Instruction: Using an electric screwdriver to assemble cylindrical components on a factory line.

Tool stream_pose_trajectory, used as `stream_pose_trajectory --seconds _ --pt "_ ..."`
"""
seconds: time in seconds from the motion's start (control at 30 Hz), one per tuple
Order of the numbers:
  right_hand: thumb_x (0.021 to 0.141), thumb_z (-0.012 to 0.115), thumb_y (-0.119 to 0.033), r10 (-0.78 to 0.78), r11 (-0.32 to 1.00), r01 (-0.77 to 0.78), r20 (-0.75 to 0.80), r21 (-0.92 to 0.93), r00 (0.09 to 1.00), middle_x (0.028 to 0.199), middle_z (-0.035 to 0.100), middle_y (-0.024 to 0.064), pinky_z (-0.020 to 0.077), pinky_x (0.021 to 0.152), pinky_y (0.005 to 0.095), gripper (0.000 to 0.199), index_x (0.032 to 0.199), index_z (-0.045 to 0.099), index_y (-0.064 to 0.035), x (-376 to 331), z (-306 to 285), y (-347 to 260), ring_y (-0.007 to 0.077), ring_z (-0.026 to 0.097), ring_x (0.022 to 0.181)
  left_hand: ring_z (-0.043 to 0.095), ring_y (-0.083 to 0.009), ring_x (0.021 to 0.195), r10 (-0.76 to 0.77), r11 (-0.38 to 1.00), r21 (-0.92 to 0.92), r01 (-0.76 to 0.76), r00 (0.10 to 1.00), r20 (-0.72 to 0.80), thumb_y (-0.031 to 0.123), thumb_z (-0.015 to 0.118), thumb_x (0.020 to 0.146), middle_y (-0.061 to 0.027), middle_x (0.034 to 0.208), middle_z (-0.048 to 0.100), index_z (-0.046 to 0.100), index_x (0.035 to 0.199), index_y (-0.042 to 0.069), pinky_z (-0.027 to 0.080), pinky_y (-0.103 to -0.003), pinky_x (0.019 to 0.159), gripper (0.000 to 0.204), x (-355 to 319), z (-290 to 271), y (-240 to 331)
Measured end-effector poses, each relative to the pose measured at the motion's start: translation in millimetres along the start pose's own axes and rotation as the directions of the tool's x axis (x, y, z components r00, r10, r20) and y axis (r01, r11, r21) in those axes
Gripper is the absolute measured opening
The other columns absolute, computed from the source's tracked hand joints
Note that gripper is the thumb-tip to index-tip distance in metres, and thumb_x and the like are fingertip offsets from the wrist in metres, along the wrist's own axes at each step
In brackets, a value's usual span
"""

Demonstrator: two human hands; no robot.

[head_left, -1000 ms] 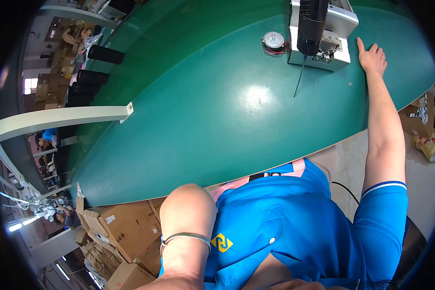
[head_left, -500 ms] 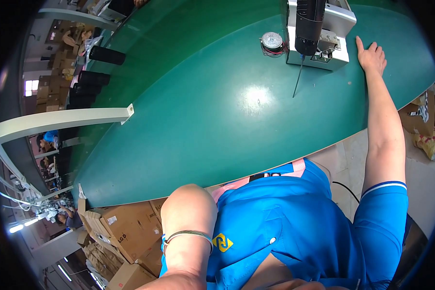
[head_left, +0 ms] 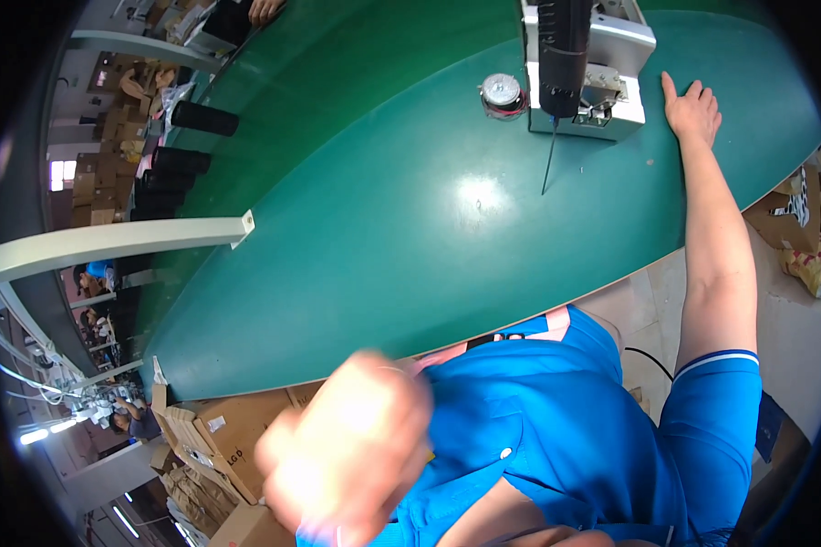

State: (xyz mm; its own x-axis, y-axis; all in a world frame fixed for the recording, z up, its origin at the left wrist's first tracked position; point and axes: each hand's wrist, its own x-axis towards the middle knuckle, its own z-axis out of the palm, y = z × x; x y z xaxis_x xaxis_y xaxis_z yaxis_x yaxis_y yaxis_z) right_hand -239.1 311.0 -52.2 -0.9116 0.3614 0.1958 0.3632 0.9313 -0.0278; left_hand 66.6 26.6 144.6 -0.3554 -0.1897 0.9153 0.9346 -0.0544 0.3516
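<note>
At the far left, a person (head_left: 137,420) sat in the background, below a curving pale metal post (head_left: 123,243) whose bracketed end met the green worktop (head_left: 374,283). Several black cylinders (head_left: 204,118) lay in a row beyond the post, and near the top edge part of another person's hand (head_left: 265,10) showed. Brown cardboard boxes (head_left: 228,453) stood below the worktop's near edge.

The left hand (head_left: 351,442) was raised close to the camera in front of the blue shirt (head_left: 575,419), so blurred that I could not tell whether its fingers were curled around anything.

Farther right, a round silver part (head_left: 501,90) with thin dark and red wires sat on the worktop, just beside a white metal fixture (head_left: 628,41). A black screwdriver (head_left: 564,59) hung in front of the fixture, its slender bit (head_left: 548,162) pointing down; whether the tip touched the surface was unclear.

Just to the fixture's right, the right hand (head_left: 692,114) rested palm down on the worktop, fingers extended and slightly spread, nothing visible in it. The two hands were well apart. An open carton (head_left: 791,223) stood beyond the worktop's edge at the far right.
</note>
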Motion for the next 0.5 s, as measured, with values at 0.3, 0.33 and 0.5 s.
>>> stream_pose_trajectory --seconds 0.3,0.33,0.5 --pt "0.083 0.028 -0.06 -0.024 0.999 0.025 -0.043 0.024 0.999 0.123 0.042 0.016 0.0229 0.098 0.0412 0.074 0.124 0.04 0.0009 -8.0 -8.8 -9.1 0.0285 0.034 0.118 0.056 -0.0272 0.09 -0.82 0.397 0.904 0.157 0.502 0.273 0.012 0.058 0.075 -0.0156 0.112 0.051 0.05 0.105 -0.001 0.047 -0.033 0.075 0.033 -117.5 29.7 -137.0" --pt "0.083 0.028 -0.06 -0.02 1.0 0.021 -0.028 0.017 0.999 0.124 0.042 0.016 0.0226 0.099 0.0411 0.074 0.124 0.04 0.0008 -8.3 -10.5 -9.3 0.0285 0.034 0.119 0.056 -0.0262 0.087 -0.83 0.376 0.921 0.101 0.478 0.287 0.012 0.057 0.075 -0.015 0.112 0.052 0.051 0.103 -0.001 0.047 -0.032 0.074 0.032 -118.0 34.1 -141.6" --pt "0.083 0.027 -0.06 -0.017 1.0 0.017 0.009 0.002 1.0 0.126 0.04 0.0162 0.0214 0.1 0.0406 0.074 0.125 0.039 0.0003 -10.4 -13.8 -12.3 0.0284 0.032 0.121 0.056 -0.0222 0.076 -0.815 0.341 0.934 -0.111 0.46 0.352 0.011 0.055 0.073 -0.0123 0.108 0.055 0.054 0.097 0.001 0.046 -0.03 0.067 0.026 -123.5 37.7 -148.8"
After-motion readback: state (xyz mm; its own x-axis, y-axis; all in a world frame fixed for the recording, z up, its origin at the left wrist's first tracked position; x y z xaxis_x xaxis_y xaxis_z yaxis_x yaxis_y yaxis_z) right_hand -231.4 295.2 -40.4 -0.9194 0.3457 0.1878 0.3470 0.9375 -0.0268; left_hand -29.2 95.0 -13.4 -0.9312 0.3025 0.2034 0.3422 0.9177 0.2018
